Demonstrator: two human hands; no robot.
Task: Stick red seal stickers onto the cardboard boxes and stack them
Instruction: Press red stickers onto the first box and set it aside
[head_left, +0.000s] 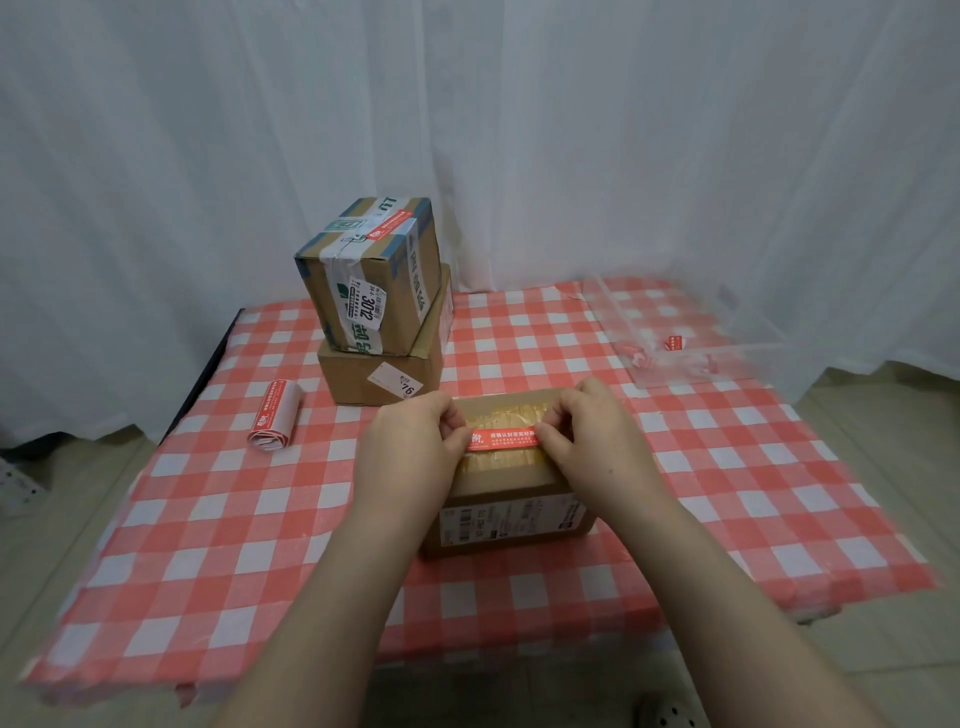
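The matt cardboard box (511, 482) carried glossy yellowed tape (506, 413) and a smooth red paper sticker (506, 438), while a clear plastic tray (693, 312) lay at two o'clock.

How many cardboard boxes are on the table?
3. The front box lies nearest, under the red sticker; the bottom box stands behind it, leftward; the top box sits stacked on that. Others could hide behind the stack.
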